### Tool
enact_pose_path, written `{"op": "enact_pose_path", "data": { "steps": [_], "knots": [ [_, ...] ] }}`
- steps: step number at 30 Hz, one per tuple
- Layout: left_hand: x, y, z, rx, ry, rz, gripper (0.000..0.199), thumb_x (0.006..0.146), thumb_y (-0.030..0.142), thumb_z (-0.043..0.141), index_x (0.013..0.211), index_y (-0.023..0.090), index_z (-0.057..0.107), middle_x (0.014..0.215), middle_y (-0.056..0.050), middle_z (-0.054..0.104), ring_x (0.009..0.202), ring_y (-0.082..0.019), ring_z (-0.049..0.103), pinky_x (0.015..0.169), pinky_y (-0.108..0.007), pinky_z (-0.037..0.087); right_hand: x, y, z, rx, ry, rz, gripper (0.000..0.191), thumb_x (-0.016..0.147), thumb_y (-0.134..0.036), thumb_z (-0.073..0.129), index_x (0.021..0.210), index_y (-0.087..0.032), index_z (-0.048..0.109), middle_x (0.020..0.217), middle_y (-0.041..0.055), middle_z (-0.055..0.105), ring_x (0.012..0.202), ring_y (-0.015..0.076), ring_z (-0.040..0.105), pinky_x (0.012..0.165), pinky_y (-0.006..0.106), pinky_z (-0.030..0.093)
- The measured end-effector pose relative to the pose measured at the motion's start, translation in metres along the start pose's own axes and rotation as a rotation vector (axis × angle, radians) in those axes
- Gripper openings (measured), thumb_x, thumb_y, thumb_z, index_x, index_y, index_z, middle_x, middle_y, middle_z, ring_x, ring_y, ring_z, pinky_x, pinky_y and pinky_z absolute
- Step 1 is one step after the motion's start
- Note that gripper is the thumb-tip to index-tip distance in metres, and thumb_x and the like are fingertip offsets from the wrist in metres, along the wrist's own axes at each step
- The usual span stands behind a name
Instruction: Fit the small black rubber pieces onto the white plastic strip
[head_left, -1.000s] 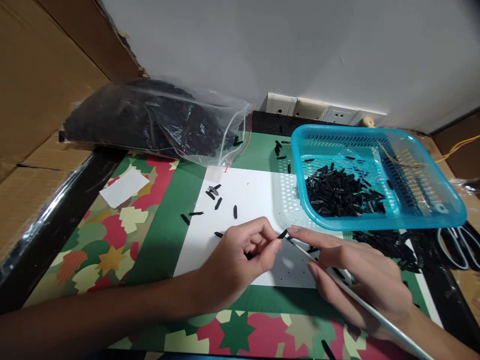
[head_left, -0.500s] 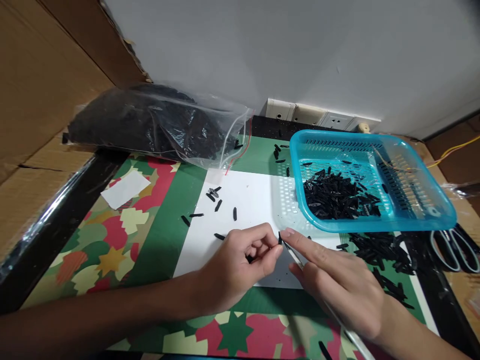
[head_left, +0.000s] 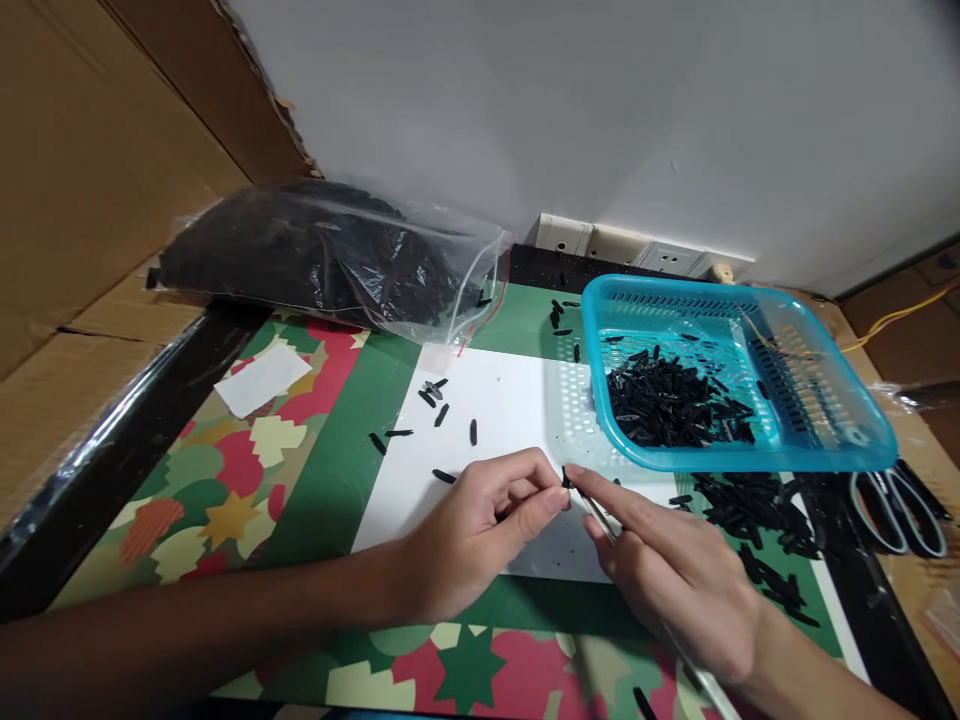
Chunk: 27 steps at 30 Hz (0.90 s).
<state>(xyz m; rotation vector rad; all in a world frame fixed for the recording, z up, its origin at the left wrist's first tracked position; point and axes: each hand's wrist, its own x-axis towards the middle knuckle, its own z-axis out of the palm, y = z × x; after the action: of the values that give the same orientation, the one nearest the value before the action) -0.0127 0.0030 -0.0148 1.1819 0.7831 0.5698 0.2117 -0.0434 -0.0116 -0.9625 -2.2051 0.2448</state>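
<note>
Between the thumb and fingers of my left hand (head_left: 491,530) is a small black strip (head_left: 566,478), its end poking out past the fingertips. My right hand (head_left: 682,575) grips a slim silver pen-shaped tool (head_left: 600,517), index finger stretched along it. The tool's dark tip meets the black strip or sits right beside it; its exact kind is unclear. Both hands are over a white sheet (head_left: 517,400) with several loose black strips (head_left: 473,432) on it. To the right of the sheet, near my right hand, lies a heap of black strips (head_left: 750,510).
A blue plastic basket (head_left: 750,460) with many black strips stands at the back right. Scissors (head_left: 896,510) lie at the right edge. A zip bag of dark material (head_left: 322,250) rests at the back left, near a white paper piece (head_left: 262,380). Wall sockets (head_left: 667,257) are behind.
The view has shifted slightly. My right hand and the tool have tilted a little, and the index fingertip now sits closer against the black strip. Both grips stay closed.
</note>
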Motion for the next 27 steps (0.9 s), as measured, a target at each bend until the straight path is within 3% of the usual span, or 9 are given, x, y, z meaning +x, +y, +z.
{"op": "enact_pose_path", "data": {
  "steps": [3, 7, 11, 16, 21, 24, 27],
  "knots": [
    [0.000, -0.001, 0.000, -0.009, 0.004, 0.010, 0.033, 0.107, 0.044, 0.062, 0.089, 0.016, 0.062, 0.068, 0.007, 0.044, 0.054, -0.006, 0.036, 0.048, -0.019, 0.029, -0.003, 0.002, 0.004, -0.040, 0.088, -0.011, 0.028, 0.103, -0.006, 0.061, 0.082, -0.023, 0.056, 0.131, 0.0165, 0.079, 0.102, 0.0218, 0.085, 0.084, 0.022, 0.071],
    [0.000, -0.001, 0.000, -0.017, 0.004, 0.007, 0.031, 0.107, 0.043, 0.062, 0.089, 0.017, 0.061, 0.066, 0.008, 0.041, 0.053, -0.006, 0.034, 0.048, -0.019, 0.028, -0.004, -0.001, 0.007, -0.096, 0.106, 0.112, 0.034, 0.107, -0.012, 0.060, 0.077, -0.024, 0.050, 0.117, 0.0078, 0.085, 0.084, 0.0160, 0.086, 0.080, 0.016, 0.069],
    [0.000, -0.001, 0.000, -0.051, 0.003, -0.008, 0.031, 0.107, 0.042, 0.063, 0.088, 0.018, 0.060, 0.065, 0.008, 0.041, 0.052, -0.006, 0.033, 0.047, -0.019, 0.027, -0.005, -0.001, 0.007, -0.116, 0.103, 0.139, 0.036, 0.108, -0.013, 0.059, 0.075, -0.024, 0.051, 0.120, 0.0065, 0.084, 0.079, 0.0153, 0.086, 0.080, 0.016, 0.069],
    [0.001, -0.001, -0.002, -0.123, 0.010, -0.047, 0.031, 0.106, 0.040, 0.064, 0.085, 0.018, 0.057, 0.062, 0.009, 0.038, 0.051, -0.005, 0.028, 0.046, -0.019, 0.022, -0.004, -0.004, 0.000, -0.049, 0.215, 0.183, 0.031, 0.103, -0.010, 0.063, 0.078, -0.026, 0.054, 0.124, 0.0049, 0.083, 0.087, 0.0182, 0.086, 0.071, 0.016, 0.068],
    [0.001, -0.003, -0.002, -0.134, 0.036, -0.055, 0.031, 0.105, 0.042, 0.066, 0.086, 0.018, 0.059, 0.064, 0.008, 0.042, 0.050, -0.004, 0.028, 0.045, -0.018, 0.023, -0.001, -0.006, -0.010, -0.003, 0.216, 0.171, 0.027, 0.098, -0.007, 0.067, 0.082, -0.025, 0.056, 0.131, 0.0082, 0.080, 0.091, 0.0188, 0.086, 0.063, 0.014, 0.065],
    [0.001, -0.004, -0.002, -0.107, 0.057, -0.041, 0.032, 0.103, 0.044, 0.068, 0.087, 0.017, 0.062, 0.066, 0.007, 0.046, 0.049, -0.004, 0.030, 0.045, -0.018, 0.024, 0.000, -0.004, -0.007, 0.033, 0.229, 0.138, 0.029, 0.098, -0.009, 0.071, 0.080, -0.025, 0.054, 0.119, 0.0102, 0.085, 0.092, 0.0212, 0.086, 0.062, 0.013, 0.064],
    [0.001, -0.003, -0.001, -0.080, 0.060, -0.019, 0.032, 0.103, 0.043, 0.068, 0.085, 0.017, 0.062, 0.062, 0.009, 0.041, 0.048, -0.004, 0.028, 0.044, -0.019, 0.024, -0.002, -0.003, -0.002, 0.077, 0.194, 0.156, 0.029, 0.098, -0.011, 0.074, 0.083, -0.026, 0.053, 0.088, 0.0048, 0.086, 0.098, 0.0260, 0.085, 0.066, 0.016, 0.067]
  ]
}}
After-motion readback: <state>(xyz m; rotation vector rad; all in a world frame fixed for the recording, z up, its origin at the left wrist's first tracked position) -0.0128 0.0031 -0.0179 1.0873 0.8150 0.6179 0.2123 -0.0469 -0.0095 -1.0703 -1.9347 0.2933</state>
